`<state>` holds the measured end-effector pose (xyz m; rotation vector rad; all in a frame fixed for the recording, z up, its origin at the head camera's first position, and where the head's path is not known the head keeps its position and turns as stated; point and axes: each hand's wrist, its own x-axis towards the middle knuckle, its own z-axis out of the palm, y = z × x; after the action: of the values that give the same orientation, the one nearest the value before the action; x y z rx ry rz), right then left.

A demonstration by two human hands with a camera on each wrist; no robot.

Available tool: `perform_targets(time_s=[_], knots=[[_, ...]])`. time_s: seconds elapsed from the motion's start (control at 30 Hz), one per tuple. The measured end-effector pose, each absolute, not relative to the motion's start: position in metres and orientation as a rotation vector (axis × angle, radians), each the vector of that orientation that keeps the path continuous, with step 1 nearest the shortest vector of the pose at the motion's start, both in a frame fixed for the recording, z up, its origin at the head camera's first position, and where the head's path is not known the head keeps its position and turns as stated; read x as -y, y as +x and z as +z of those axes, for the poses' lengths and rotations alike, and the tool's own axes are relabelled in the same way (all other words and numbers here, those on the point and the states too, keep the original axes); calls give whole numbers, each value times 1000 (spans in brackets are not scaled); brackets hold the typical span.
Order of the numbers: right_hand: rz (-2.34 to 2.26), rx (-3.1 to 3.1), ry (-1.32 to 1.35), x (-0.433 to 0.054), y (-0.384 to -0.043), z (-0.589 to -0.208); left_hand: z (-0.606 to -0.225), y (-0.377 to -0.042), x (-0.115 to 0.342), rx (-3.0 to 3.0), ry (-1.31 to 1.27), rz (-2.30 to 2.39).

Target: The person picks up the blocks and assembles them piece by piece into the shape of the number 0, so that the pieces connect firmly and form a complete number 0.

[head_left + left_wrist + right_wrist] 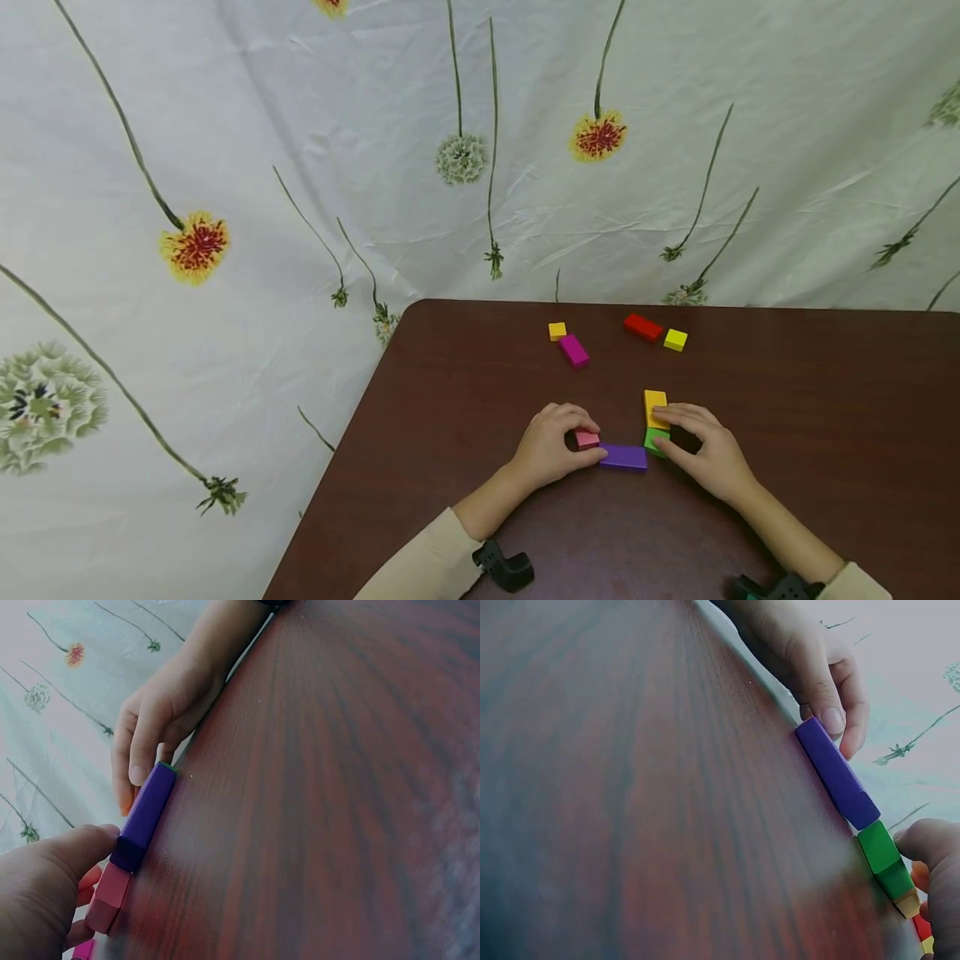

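Note:
My left hand [555, 442] holds a small pink block [587, 439] between thumb and fingers, with the thumb tip against the left end of a long purple block [624, 457]. The pink and purple blocks meet at a corner. At the purple block's right end sits a green block [656, 440], and behind that stretches a yellow-orange block [655, 403]. My right hand [707, 446] rests on this pair, its thumb touching the green block and its index fingertip on the yellow-orange one. In the right wrist view the other right-hand fingers [921, 877] are partly hidden behind the green block.
Toward the back of the dark brown table [480, 375] lie a small orange block [557, 332] beside a magenta block [574, 351], and a red block [643, 327] beside a small yellow block [676, 340]. A flower-patterned cloth [360, 125] hangs behind the table.

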<state>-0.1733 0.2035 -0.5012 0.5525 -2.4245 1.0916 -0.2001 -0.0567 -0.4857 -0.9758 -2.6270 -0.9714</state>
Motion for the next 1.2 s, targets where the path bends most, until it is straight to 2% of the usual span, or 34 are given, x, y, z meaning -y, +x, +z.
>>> perform_targets(time_s=[0.6, 1.0, 1.2], knots=[[1079, 2402, 551, -212, -172, -496, -478, -213, 46, 2556, -932, -1065], [1084, 2411, 566, -206, -175, -501, -473, -291, 57, 2734, -570, -995], [1090, 2409, 568, -205, -176, -504, -470, -314, 60, 2789, -483, -1011]])
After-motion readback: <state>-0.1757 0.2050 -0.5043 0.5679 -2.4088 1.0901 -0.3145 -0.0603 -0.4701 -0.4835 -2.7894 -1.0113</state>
